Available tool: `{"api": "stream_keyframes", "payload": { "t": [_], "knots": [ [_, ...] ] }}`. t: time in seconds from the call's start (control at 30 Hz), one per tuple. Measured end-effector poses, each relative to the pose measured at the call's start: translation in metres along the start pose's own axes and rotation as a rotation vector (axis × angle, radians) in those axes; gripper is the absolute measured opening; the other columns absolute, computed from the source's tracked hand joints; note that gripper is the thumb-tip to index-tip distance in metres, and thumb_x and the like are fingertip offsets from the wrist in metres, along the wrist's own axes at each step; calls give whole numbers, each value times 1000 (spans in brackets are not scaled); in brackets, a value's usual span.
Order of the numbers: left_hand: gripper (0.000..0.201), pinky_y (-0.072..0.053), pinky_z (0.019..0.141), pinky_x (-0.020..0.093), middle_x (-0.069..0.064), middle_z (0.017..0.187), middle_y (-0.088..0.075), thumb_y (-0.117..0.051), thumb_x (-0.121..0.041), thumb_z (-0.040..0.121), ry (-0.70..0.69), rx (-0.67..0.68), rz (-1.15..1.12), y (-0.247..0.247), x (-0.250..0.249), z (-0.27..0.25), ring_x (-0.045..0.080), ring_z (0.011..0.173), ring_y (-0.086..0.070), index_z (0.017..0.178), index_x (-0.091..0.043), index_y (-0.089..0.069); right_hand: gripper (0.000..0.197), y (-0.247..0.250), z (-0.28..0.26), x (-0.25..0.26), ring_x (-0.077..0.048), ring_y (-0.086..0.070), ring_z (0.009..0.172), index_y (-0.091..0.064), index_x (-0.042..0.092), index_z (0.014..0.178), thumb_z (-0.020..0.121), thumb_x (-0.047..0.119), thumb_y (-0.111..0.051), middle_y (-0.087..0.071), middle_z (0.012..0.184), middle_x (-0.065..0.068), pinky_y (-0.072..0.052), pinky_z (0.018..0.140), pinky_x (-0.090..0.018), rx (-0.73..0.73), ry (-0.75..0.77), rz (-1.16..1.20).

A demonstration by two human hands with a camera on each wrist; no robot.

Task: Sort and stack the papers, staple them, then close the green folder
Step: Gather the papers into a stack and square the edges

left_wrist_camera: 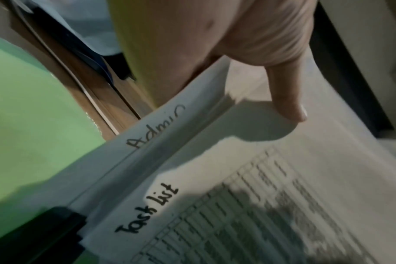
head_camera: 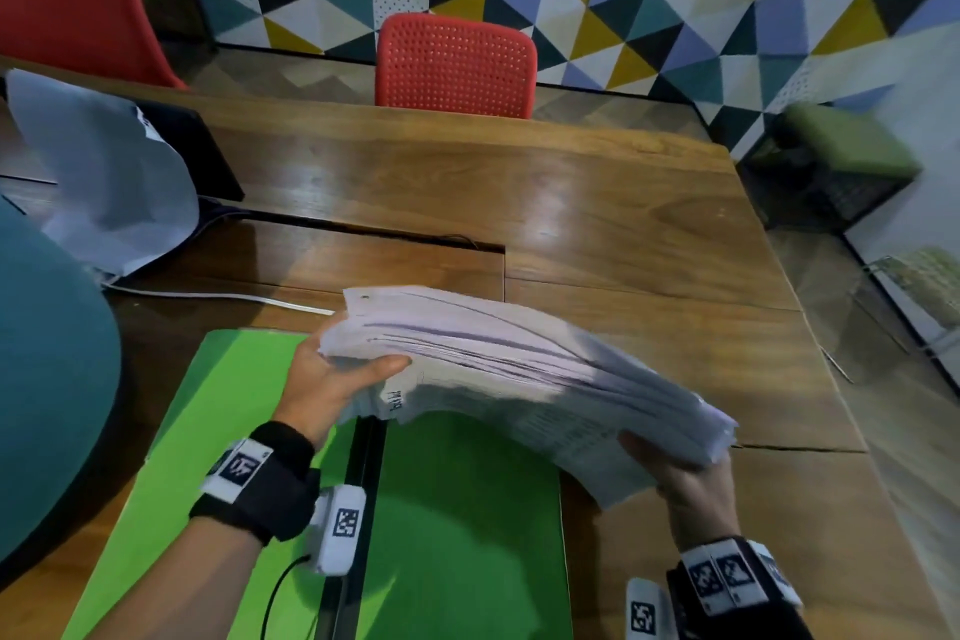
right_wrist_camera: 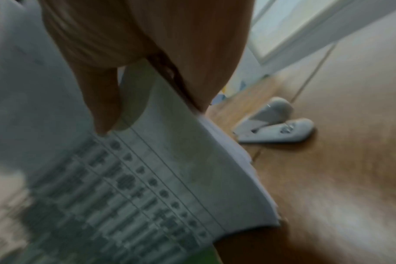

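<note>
A thick stack of white papers point(head_camera: 519, 374) hangs above the open green folder point(head_camera: 457, 525), tilted on edge and sagging in the middle. My left hand point(head_camera: 337, 379) grips its left end, thumb on the near face. My right hand point(head_camera: 680, 478) holds its right end from below. In the left wrist view the near sheet point(left_wrist_camera: 237, 205) reads "Task list" with a printed table, and a sheet behind reads "Admin"; my left hand's thumb point(left_wrist_camera: 289, 100) presses on it. In the right wrist view my fingers point(right_wrist_camera: 106, 100) pinch the papers point(right_wrist_camera: 158, 178), and a white stapler point(right_wrist_camera: 276, 125) lies on the table beyond.
The wooden table point(head_camera: 597, 203) stretches ahead. A crumpled white sheet point(head_camera: 114, 172) over a dark object lies at the far left with a white cable point(head_camera: 218, 297). A red chair point(head_camera: 454, 62) stands at the far edge, a teal seat point(head_camera: 47, 379) at left.
</note>
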State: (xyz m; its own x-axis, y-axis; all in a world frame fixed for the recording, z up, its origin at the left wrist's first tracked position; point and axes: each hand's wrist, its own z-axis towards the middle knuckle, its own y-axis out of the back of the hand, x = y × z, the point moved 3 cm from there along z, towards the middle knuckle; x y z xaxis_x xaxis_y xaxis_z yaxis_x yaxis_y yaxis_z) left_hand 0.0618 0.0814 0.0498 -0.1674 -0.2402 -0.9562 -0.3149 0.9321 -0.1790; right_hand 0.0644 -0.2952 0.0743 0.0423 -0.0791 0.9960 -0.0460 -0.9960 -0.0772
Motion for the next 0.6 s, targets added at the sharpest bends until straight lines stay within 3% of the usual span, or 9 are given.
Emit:
{"api": "stream_keyframes", "payload": {
  "t": [0.03,0.1,0.17,0.23,0.3,0.37,0.43,0.5,0.6],
  "knots": [
    [78,-48,102,51,11,114,-74,-95,-17,51,23,28,34,-8,2,4,27,110,-68,121,-11,-62,53,-2,3,-9,-19,-70,89,-65,18,107,62,-9,-75,-77,94,1,-62,67,-31,-15,-28,5],
    [60,-53,95,42,4,105,-76,-92,-9,57,46,23,75,-30,-1,11,20,103,-70,109,-22,-64,52,-9,8,-22,-21,-69,91,-64,20,106,70,-16,-75,-78,92,6,-61,66,-28,-82,-52,-10],
    [50,-56,89,33,3,104,-76,-88,-6,63,45,0,76,-50,-7,17,19,101,-71,106,-20,-66,40,-17,15,-28,-26,-69,90,-66,16,104,77,-13,-70,-78,89,8,-60,65,-28,-124,-69,-4],
    [49,-56,91,36,10,105,-76,-87,-5,65,29,-3,21,-58,-12,20,23,102,-72,110,-5,-68,34,-18,17,-22,-26,-68,91,-68,13,104,76,-5,-73,-78,89,7,-59,70,-34,-144,-53,-15],
    [51,-56,91,36,11,106,-77,-86,-3,65,2,-18,-26,-50,-15,18,23,102,-73,112,-1,-68,38,-11,14,-8,-21,-70,89,-69,13,108,76,-7,-72,-77,96,1,-60,70,-37,-124,2,-9],
    [54,-58,84,30,9,107,-76,-85,-4,63,-52,-51,-36,-31,-16,15,22,101,-73,114,-3,-68,43,0,8,3,-16,-72,88,-73,20,104,73,-10,-76,-76,98,-2,-62,66,-37,-71,40,-40],
    [55,-59,80,26,5,107,-76,-89,-9,58,-75,-53,-13,-13,-13,13,17,99,-73,110,-15,-69,47,10,6,0,-14,-72,86,-75,27,98,66,-7,-79,-77,97,-3,-62,64,-35,-30,24,-59],
    [53,-57,85,32,2,103,-77,-92,-16,54,-13,-13,50,-9,-4,15,16,97,-73,103,-20,-70,55,16,7,-13,-20,-72,91,-72,26,102,65,-15,-77,-76,100,-7,-62,67,-34,-15,-10,-19],
    [43,-55,87,37,6,93,-78,-89,-14,59,105,-35,131,-31,8,17,21,92,-73,98,-8,-71,56,3,10,-22,-26,-69,100,-66,22,114,76,-19,-62,-73,108,-7,-61,77,-40,29,-16,-13]
  ]
}}
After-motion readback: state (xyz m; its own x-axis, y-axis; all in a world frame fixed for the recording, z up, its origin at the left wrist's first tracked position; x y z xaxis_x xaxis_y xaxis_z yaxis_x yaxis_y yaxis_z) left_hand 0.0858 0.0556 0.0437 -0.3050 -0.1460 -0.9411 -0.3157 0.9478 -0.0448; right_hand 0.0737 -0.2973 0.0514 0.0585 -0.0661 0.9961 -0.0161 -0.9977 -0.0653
